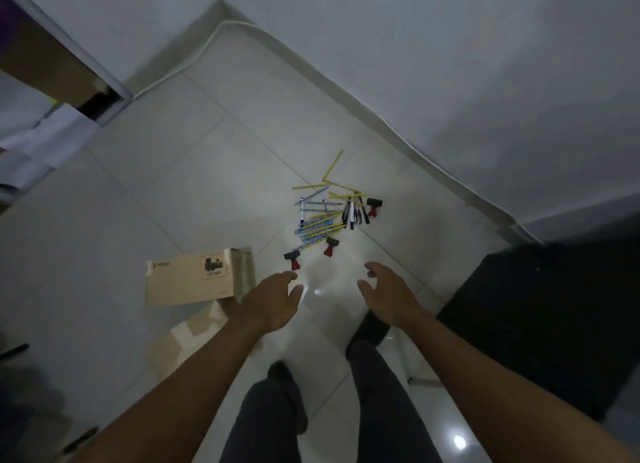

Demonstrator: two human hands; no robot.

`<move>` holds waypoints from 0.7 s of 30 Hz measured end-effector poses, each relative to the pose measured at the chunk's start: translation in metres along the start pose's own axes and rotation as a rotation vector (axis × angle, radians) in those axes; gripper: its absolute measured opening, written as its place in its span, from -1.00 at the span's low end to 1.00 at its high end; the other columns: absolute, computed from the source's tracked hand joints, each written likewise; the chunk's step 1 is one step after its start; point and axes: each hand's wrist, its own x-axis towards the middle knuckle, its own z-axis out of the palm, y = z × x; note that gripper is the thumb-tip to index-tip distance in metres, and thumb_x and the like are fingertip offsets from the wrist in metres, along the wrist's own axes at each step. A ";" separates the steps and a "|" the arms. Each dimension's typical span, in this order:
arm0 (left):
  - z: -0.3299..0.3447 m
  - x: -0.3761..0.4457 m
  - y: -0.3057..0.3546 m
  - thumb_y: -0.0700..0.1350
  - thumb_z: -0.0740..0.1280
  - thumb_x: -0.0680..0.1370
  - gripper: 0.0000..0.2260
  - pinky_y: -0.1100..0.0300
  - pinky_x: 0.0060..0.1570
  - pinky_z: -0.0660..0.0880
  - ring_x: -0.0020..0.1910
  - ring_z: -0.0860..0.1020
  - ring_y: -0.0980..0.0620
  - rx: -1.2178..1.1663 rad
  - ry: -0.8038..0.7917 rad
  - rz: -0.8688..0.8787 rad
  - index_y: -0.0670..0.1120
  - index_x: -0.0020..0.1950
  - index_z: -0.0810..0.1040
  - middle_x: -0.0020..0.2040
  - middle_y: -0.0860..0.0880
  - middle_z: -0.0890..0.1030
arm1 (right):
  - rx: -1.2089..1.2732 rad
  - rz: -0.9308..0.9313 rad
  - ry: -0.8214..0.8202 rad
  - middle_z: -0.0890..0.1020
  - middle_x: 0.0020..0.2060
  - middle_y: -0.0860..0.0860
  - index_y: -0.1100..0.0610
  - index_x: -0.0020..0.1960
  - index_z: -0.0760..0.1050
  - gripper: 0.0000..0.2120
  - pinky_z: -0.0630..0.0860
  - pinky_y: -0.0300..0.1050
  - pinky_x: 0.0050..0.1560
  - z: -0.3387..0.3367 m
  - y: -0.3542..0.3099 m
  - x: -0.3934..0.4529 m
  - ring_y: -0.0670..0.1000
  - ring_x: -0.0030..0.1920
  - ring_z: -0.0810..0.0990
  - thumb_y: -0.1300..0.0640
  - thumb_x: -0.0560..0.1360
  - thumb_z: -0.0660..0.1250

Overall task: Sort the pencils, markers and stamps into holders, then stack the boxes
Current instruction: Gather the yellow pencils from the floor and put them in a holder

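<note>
A loose pile of yellow and blue pencils (320, 222) lies on the white tiled floor, with black markers (355, 213) at its right side. Three red-and-black stamps lie around it: one at the right (373, 208), one below the pile (330, 246), one nearest my left hand (293, 259). A cardboard box (199, 277) lies on its side at the left, and a second flattened-looking box (187, 341) sits below it, partly behind my left arm. My left hand (273, 300) and my right hand (388, 293) hover above the floor, fingers relaxed, holding nothing.
A white wall with a cable along its base (311, 68) runs behind the pile. A dark mat or furniture (554, 317) fills the right side. A doorframe (86, 68) and papers are at the upper left. My legs and shoes (369, 327) stand below the hands.
</note>
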 end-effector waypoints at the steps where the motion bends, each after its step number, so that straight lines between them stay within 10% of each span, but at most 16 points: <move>1: 0.006 0.017 0.002 0.18 0.09 0.65 -0.52 0.08 0.36 0.34 0.41 0.40 -0.01 0.006 -0.011 -0.003 0.00 0.51 0.31 0.46 -0.02 0.42 | -0.002 0.012 -0.012 0.48 0.36 0.02 0.04 0.49 0.30 -0.51 0.40 0.04 0.35 -0.003 0.005 0.019 0.07 0.33 0.47 -0.06 0.60 0.24; 21: 0.150 0.374 -0.102 0.10 0.13 0.66 -0.53 0.14 0.36 0.29 0.46 0.33 0.00 0.072 -0.093 0.127 0.00 0.55 0.24 0.52 0.01 0.33 | -0.029 -0.048 0.008 0.57 0.14 -0.02 0.06 0.36 0.46 -0.67 0.41 -0.22 0.12 0.113 0.112 0.371 -0.02 0.13 0.54 0.07 0.61 0.25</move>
